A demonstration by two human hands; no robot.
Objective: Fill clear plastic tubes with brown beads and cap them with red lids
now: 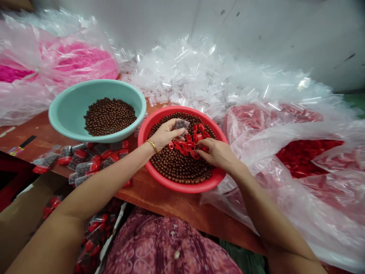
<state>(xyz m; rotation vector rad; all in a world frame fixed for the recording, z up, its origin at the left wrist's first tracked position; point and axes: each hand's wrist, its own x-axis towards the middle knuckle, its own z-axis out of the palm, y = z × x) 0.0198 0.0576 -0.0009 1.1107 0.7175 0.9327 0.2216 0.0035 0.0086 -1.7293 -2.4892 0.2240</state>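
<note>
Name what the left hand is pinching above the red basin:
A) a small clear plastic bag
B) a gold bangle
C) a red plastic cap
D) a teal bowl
A. The left hand pinches a small clear plastic bag between its fingertips, above the brown beads in the red plastic basin.

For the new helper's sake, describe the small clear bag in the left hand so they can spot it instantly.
On the wooden table, find the red basin heaped with brown beads. Over it, the left hand, wearing a gold bangle, pinches a small clear bag. It is the only bag held up in the air; the other bags lie on the table beside the basin.
</note>
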